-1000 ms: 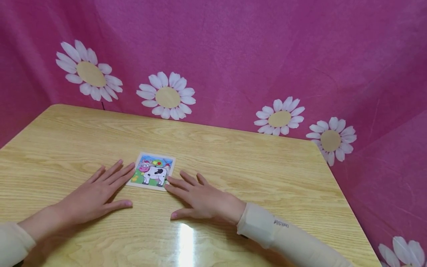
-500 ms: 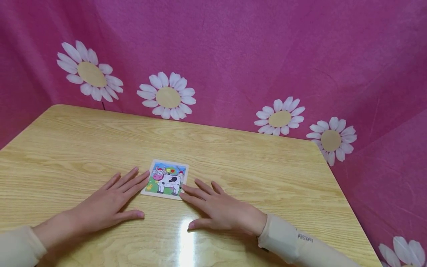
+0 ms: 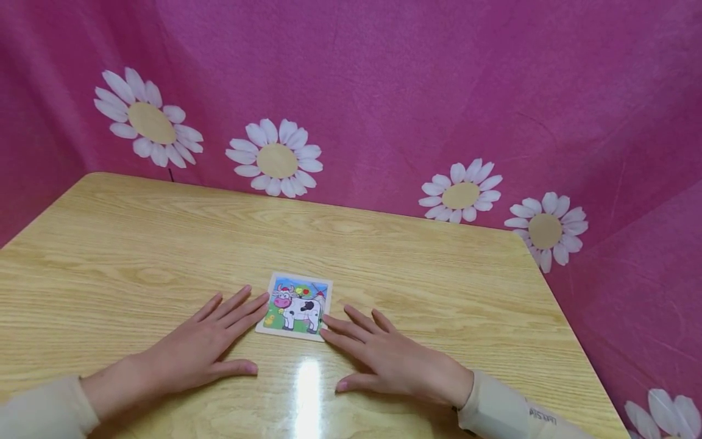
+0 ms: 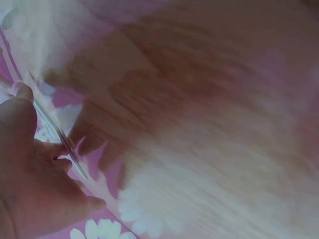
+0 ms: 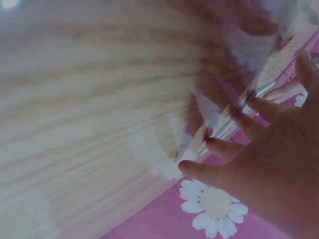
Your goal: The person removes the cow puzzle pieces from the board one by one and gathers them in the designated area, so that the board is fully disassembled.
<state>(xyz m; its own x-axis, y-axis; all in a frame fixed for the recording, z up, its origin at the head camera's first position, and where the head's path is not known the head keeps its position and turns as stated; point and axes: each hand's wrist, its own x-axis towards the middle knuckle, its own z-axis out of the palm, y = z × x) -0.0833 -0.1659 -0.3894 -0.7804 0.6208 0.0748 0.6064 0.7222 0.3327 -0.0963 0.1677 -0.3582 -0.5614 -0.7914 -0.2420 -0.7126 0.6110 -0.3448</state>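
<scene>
Cow picture board (image 3: 296,306): nearly edge-on in both wrist views, its printed face hidden there; in the head view any seams are too fine to tell.
Left hand (image 3: 203,347): cut off by the left edge of its wrist view.
Right hand (image 3: 392,360): cut off by the right edge of its own.
Sleeve lettering (image 3: 543,417): too small and blurred to read.
Wood-grain table (image 3: 384,256): near side cut off below in the head view.
Lower-right daisy (image 3: 663,411): partly outside.

A square cow picture (image 3: 297,309) lies on the wood-grain table (image 3: 417,268).
</scene>
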